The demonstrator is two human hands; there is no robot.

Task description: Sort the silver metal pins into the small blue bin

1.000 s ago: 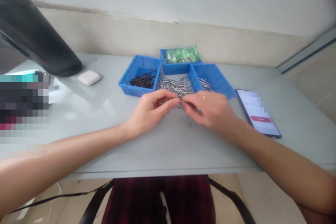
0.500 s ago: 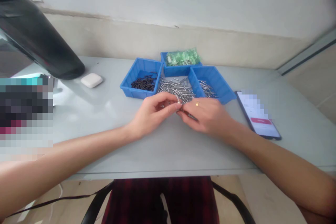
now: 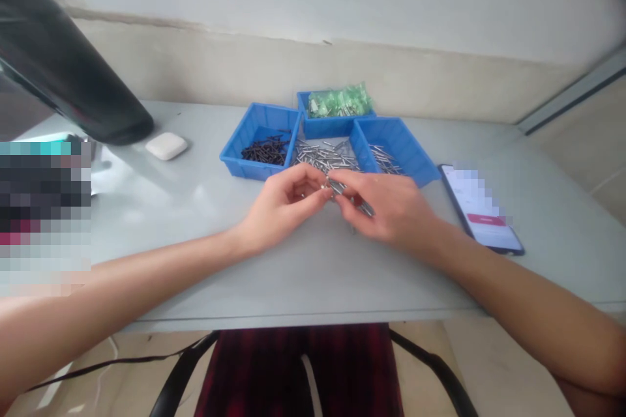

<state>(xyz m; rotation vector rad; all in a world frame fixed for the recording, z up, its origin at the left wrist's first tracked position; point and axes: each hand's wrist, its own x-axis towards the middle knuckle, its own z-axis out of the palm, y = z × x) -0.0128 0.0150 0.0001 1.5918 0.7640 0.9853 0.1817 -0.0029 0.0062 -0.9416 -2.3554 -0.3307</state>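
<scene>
My left hand (image 3: pixel 288 202) and my right hand (image 3: pixel 386 205) meet at the fingertips over the near edge of a heap of silver metal pins (image 3: pixel 330 156). Several silver pins (image 3: pixel 364 207) show between the right thumb and fingers. The left thumb and fingers pinch something small whose shape is too blurred to tell. Around the heap stand a blue bin (image 3: pixel 235 150) with dark screws (image 3: pixel 267 150) on the left, a blue bin (image 3: pixel 418 159) with silver pins on the right, and a blue bin (image 3: pixel 330 127) with green plastic packets (image 3: pixel 340 101) behind.
A phone (image 3: pixel 482 212) lies right of the bins. At the left are a white case (image 3: pixel 167 146), a large dark bottle (image 3: pixel 83 65) and a pixelated area. The wall (image 3: pixel 274 71) rises behind the table (image 3: pixel 274 287).
The right fingers have parted somewhat from the thumb, and more of the pins between them now shows. The left hand stays almost in place. The whole view has shifted slightly.
</scene>
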